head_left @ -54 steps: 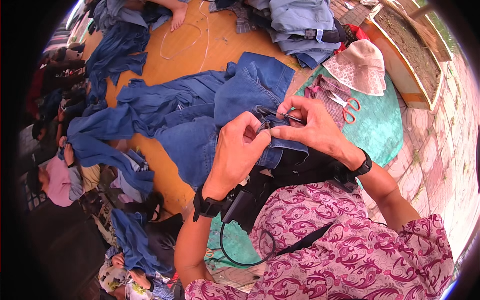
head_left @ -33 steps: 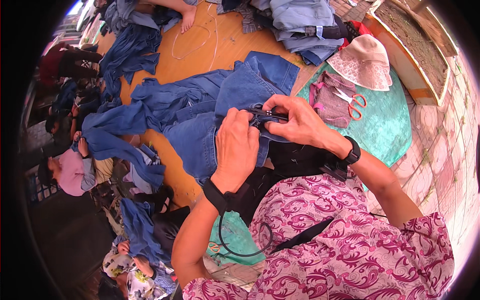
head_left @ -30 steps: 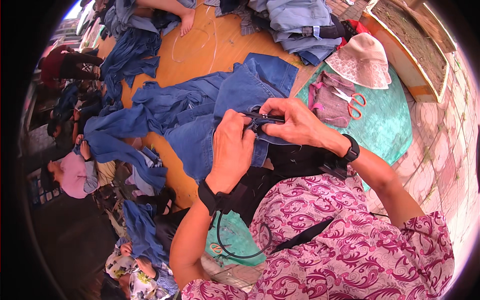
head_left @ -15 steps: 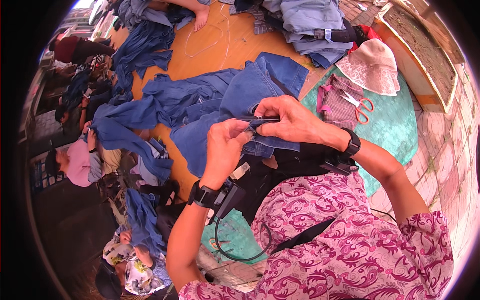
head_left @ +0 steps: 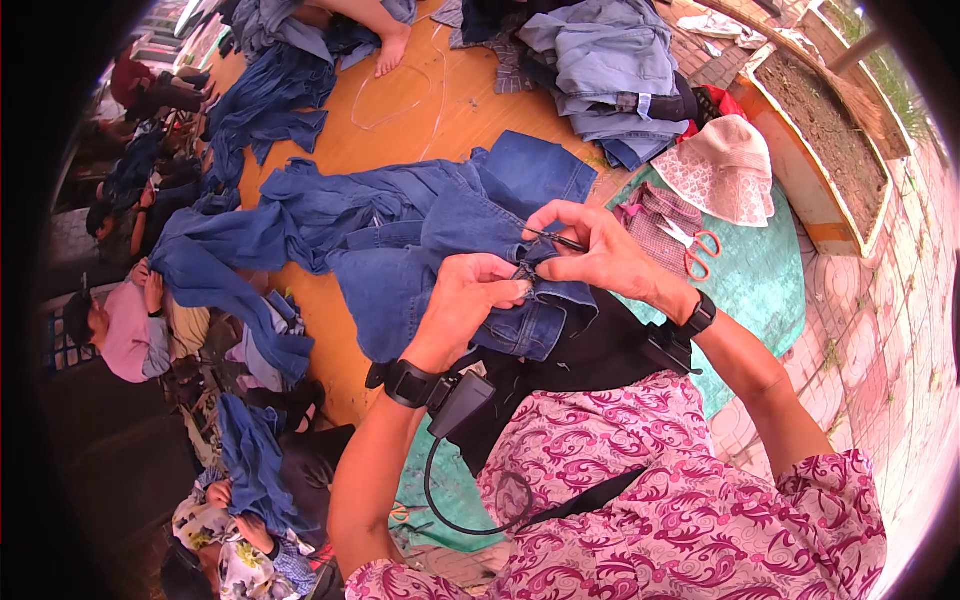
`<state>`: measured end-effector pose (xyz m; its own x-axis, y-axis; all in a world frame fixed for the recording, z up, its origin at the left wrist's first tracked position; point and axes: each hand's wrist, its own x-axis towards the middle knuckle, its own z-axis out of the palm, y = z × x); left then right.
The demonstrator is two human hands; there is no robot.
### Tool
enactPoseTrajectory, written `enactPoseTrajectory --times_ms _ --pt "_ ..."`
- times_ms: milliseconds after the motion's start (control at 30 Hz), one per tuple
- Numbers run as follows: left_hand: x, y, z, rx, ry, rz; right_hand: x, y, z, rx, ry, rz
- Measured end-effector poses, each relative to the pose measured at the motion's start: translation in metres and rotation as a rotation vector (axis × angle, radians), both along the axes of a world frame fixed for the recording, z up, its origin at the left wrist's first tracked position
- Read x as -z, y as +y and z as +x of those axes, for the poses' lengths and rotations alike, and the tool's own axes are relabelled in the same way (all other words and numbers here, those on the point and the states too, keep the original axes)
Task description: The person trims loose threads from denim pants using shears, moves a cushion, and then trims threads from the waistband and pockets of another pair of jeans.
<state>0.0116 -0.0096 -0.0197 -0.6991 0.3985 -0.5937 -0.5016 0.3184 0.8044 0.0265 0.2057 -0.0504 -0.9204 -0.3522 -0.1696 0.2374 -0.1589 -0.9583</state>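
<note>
1. Blue denim garment (head_left: 380,285) at the middle of the head view, rumpled across a yellow-brown wooden board (head_left: 470,110), near end gathered up at the hands; whether one piece or several, hard to tell.
2. Left hand (head_left: 465,295): thumb and fingers pinched on a dark, bunched bit of the denim.
3. Right hand (head_left: 600,250): fingers closed on a slim black tool (head_left: 556,239), thumb against the denim just beside the left fingertips; exact kind of tool too small to tell.
4. Black strap (head_left: 412,383) around the left wrist, with a dark box (head_left: 463,405) attached; black cloth (head_left: 625,345) over the lap, just below the hands.
5. To the right, on a green sheet (head_left: 765,290): checked cloth bundle (head_left: 655,212), orange-handled scissors (head_left: 703,255) with blades over it, pale pink hat (head_left: 720,165) near both. Beyond, a soil-filled planter box (head_left: 800,212).
6. At the top: stack of denim clothes (head_left: 605,60), folded and piled; bare foot (head_left: 393,50) on the board.
7. At the left: person in a pink top (head_left: 133,330), hands at blue cloth; lower down, another person's hands on more denim (head_left: 250,440).
</note>
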Motion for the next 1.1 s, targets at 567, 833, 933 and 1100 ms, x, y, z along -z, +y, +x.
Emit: enactPoseTrajectory --times_ms 567,833,933,1100 --pt "0.007 -0.017 0.003 0.208 0.201 0.019 -0.043 0.017 0.031 -0.222 -0.222 0.402" --pt "0.017 -0.022 -0.007 0.067 0.041 0.227 -0.049 0.012 0.031 -0.14 -0.198 0.495" --pt "0.015 -0.023 -0.007 0.064 0.116 0.199 -0.071 0.008 0.031 -0.092 -0.338 0.294" --pt "0.015 0.005 0.014 0.07 0.431 0.057 -0.043 -0.005 0.024 0.227 0.401 0.556"
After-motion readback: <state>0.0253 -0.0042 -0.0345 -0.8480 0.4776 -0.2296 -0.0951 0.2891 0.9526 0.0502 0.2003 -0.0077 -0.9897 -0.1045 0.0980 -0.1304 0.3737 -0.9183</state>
